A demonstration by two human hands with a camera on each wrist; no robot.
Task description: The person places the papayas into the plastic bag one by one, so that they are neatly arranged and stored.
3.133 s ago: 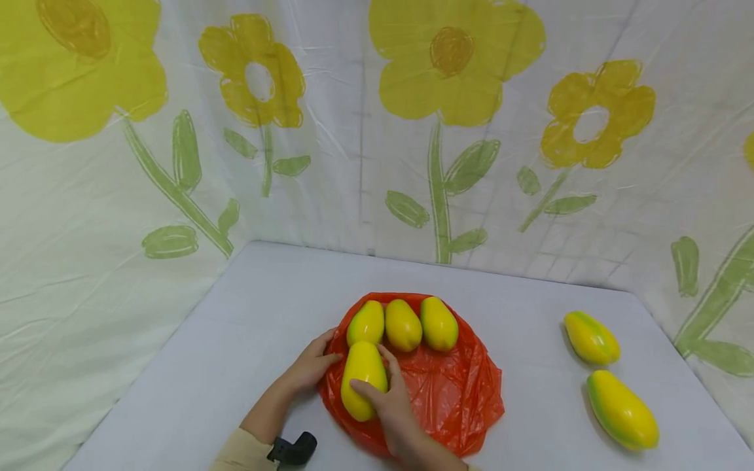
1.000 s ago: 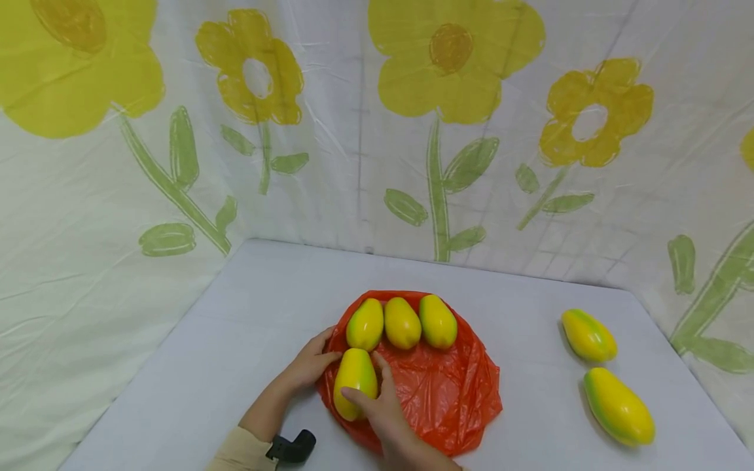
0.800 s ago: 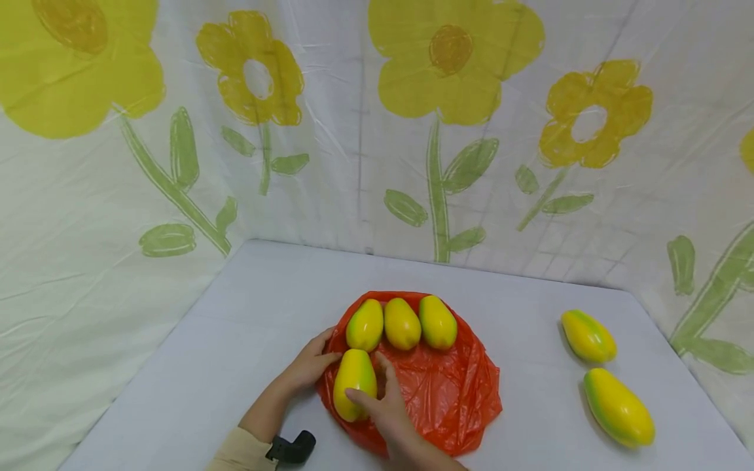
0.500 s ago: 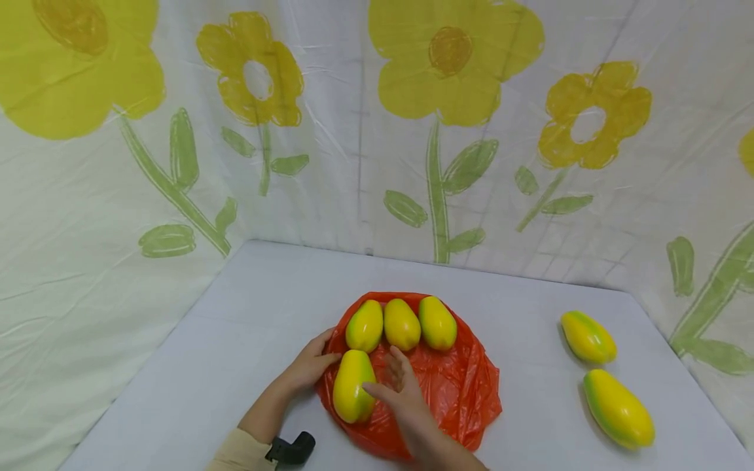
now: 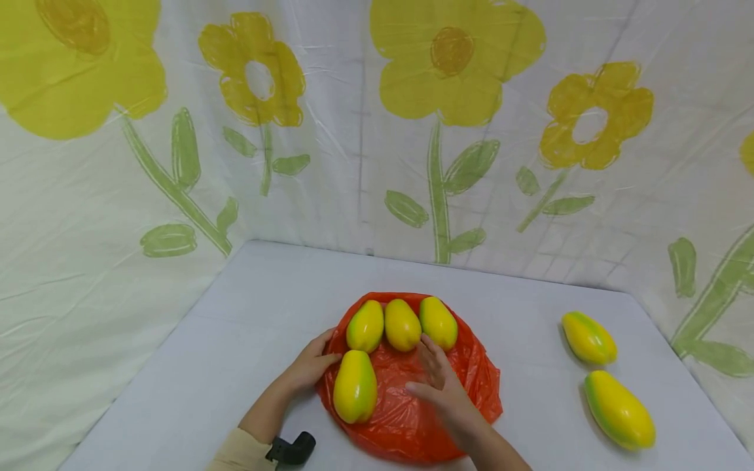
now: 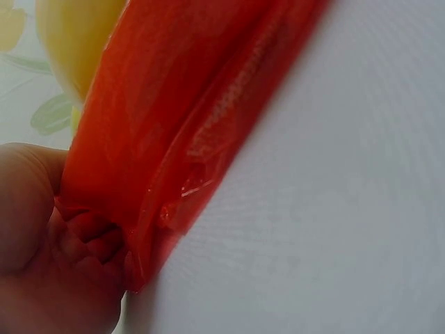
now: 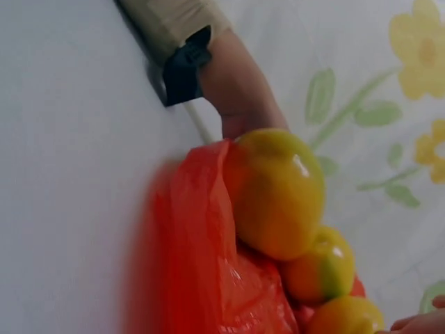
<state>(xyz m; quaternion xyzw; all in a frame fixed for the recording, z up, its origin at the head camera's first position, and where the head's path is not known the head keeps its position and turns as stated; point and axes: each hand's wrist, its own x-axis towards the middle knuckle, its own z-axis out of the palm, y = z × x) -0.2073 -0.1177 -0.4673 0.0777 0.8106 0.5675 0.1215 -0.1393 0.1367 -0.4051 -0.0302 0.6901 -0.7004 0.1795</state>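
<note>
A red plastic bag (image 5: 406,415) lies spread with its rim turned up, bearing several yellow-green papayas. Three of them, one of which is the middle papaya (image 5: 403,325), line up along its far side. In front of the left one lies a larger-looking papaya (image 5: 355,387). My left hand (image 5: 309,365) grips the bag's left rim; in the left wrist view the thumb lies inside the red plastic (image 6: 132,132) and the fingers outside. Over the right part of the bag hovers my right hand (image 5: 444,392), fingers spread and holding nothing. Only its fingertips (image 7: 425,323) show in the right wrist view.
Two more papayas rest on the white table (image 5: 235,314) to the right, a far papaya (image 5: 589,337) and a near papaya (image 5: 620,411). A flower-printed curtain (image 5: 330,196) hangs behind the table. A black strap device (image 5: 292,449) sits on the left wrist.
My right hand set the front papaya down at the bag's left side, let it go and moved right. My left hand stayed on the rim.
</note>
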